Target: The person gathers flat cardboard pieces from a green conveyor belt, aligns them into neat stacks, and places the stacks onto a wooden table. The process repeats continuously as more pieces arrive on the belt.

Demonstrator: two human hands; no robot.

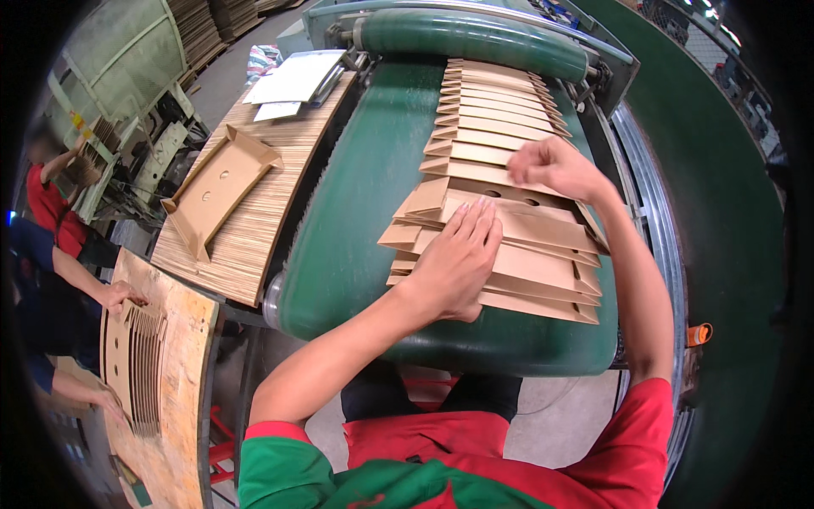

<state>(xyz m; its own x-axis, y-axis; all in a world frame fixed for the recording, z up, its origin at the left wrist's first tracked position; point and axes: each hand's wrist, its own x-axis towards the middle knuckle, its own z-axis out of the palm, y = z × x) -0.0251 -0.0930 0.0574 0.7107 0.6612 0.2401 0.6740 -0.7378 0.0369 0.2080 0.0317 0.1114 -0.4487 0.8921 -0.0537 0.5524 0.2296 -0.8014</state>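
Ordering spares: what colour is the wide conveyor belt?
The wide conveyor belt is green, best in head view.

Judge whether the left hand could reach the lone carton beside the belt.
Probably yes, with a lean: the left hand rests on the cartons, and nothing tall stands between it and the lone carton.

White sheets [292, 82] lie near a striped bag [263, 61]; a dark-blue-clad person [41, 276] works at a wooden desk [180, 360]; an orange object [699, 334] shows beside metal rails [643, 165].
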